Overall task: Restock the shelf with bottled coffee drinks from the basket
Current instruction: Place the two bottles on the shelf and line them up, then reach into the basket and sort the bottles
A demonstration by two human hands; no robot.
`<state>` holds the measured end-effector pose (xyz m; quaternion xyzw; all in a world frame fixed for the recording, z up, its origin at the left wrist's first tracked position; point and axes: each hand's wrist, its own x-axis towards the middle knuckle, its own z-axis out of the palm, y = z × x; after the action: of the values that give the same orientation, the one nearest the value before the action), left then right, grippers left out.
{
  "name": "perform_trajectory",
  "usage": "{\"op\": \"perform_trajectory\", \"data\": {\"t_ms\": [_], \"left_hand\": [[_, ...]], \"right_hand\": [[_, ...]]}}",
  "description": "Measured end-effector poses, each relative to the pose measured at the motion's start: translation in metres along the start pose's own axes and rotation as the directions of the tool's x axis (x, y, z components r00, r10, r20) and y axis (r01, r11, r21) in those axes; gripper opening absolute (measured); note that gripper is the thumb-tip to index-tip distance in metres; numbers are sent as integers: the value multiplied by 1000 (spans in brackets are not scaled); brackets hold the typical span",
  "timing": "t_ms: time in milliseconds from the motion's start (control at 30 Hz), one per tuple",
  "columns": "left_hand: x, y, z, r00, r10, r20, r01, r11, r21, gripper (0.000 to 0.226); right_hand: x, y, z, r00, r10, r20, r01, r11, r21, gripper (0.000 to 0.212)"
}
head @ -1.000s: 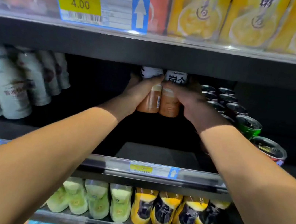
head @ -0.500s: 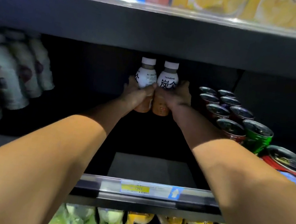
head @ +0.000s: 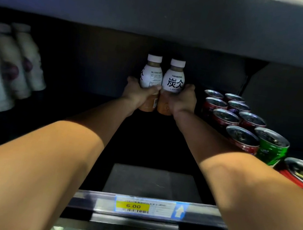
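Currently, two bottled coffee drinks are at the far end of the centre lane of the shelf, upright and side by side, touching or nearly so. The left hand is wrapped round the lower body of the left bottle. The right hand is wrapped round the lower body of the right bottle, whose label faces the near side. Both white caps are in place. Whether the bottle bases rest on the shelf floor cannot be determined; that area is in shadow.

Status of the task:
- Done, as far as visible: two bottles carried to the back of the lane.
- Outstanding: both hands grip their bottles, so release has not occurred.
- Outstanding: the lane between these bottles and the price tag on the near rail holds no other coffee bottles. Judged from this, restocking is at an early stage and several more bottles would fit.

The basket is not in view, so its remaining stock cannot be stated.

Adjacent stock: rows of cans stand just right of the lane; white bottles stand well apart on the left.
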<state>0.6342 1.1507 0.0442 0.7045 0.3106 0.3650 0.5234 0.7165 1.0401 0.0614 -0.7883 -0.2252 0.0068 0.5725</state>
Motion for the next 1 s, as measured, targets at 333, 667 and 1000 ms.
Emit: {"op": "perform_trajectory", "data": {"t_ms": [333,667,1000], "left_hand": [[-6,5,5,1000,2,-5,-2,1000,25,73],[-31,21,-11,994,-85,64,72,981,183,85],[-176,97,-56,875,209,438,-485,353,800,44]], "right_hand": [[-2,-1,1,1000,-9,4,9,999,-31,70],[-21,-25,-30,994,71,78,-52,973,-225,62],[-164,-84,-115,924,-314,219,350,457,-818,36]]}}
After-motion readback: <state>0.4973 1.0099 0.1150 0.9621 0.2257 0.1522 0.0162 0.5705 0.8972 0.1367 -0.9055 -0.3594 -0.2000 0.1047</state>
